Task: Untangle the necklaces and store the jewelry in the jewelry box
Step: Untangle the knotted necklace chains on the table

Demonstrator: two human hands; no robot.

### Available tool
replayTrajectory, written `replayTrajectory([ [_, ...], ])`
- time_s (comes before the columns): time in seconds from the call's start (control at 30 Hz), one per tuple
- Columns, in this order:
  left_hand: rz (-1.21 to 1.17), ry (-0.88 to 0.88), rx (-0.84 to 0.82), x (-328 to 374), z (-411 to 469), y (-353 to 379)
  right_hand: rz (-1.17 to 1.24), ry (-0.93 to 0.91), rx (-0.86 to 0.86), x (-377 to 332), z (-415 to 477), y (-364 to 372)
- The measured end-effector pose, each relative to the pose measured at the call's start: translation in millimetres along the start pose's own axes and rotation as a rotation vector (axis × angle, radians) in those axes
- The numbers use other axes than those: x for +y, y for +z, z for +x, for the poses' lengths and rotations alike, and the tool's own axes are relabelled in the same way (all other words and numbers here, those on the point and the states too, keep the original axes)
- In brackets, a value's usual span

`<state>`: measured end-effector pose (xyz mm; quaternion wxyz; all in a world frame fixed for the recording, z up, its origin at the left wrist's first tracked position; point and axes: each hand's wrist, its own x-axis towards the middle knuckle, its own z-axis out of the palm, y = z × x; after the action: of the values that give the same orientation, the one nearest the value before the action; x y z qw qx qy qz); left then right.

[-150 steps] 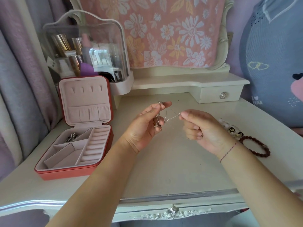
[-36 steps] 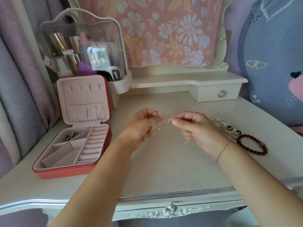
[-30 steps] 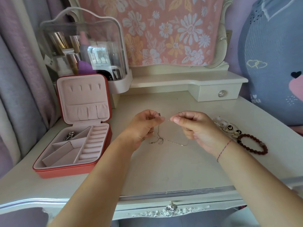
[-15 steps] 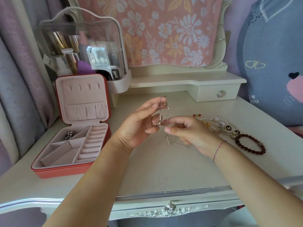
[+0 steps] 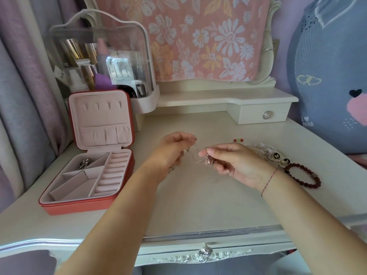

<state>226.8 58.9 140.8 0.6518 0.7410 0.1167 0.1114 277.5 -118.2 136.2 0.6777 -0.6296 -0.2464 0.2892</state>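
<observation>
A thin silver necklace chain point(image 5: 195, 155) hangs in a loop between my two hands above the middle of the dressing table. My left hand point(image 5: 172, 150) pinches one end of it. My right hand point(image 5: 230, 161) pinches the other part, with a small pendant near its fingertips. The red jewelry box point(image 5: 83, 205) stands open at the left, its lid upright and its pink lining showing. A silver piece point(image 5: 84, 163) lies in its back left compartment. More jewelry waits at the right: a pale beaded strand with butterfly charms point(image 5: 272, 155) and a dark red bead bracelet point(image 5: 303, 174).
A clear cosmetics case point(image 5: 101, 54) with bottles stands behind the box. A small drawer unit point(image 5: 264, 115) sits at the back right under a shelf. A large blue plush point(image 5: 327, 76) leans at the right. The table's front edge point(image 5: 198, 235) runs below my forearms.
My hands have dropped lower toward the table and spread slightly apart since half a second ago, when my left hand held the chain raised. The chain now loops between them.
</observation>
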Motion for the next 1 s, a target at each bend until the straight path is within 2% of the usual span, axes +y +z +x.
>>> replayTrajectory([
  [0.07, 0.211, 0.010, 0.028, -2, -2, 5, 0.051, -0.003, 0.002, -1, 1, -1],
  [0.13, 0.304, 0.043, 0.049, -4, -2, 8, 0.094, -0.002, 0.026, -1, 2, -3],
  [0.3, 0.193, 0.122, -0.066, 1, -5, 7, 0.142, -0.036, 0.068, -1, 3, -5],
  [0.87, 0.248, 0.092, -0.310, 1, -14, 18, 0.240, -0.122, 0.108, -4, 4, -8],
  [1.0, 0.199, 0.107, -0.228, 4, -13, 14, 0.302, -0.155, 0.171, -5, 6, -11],
])
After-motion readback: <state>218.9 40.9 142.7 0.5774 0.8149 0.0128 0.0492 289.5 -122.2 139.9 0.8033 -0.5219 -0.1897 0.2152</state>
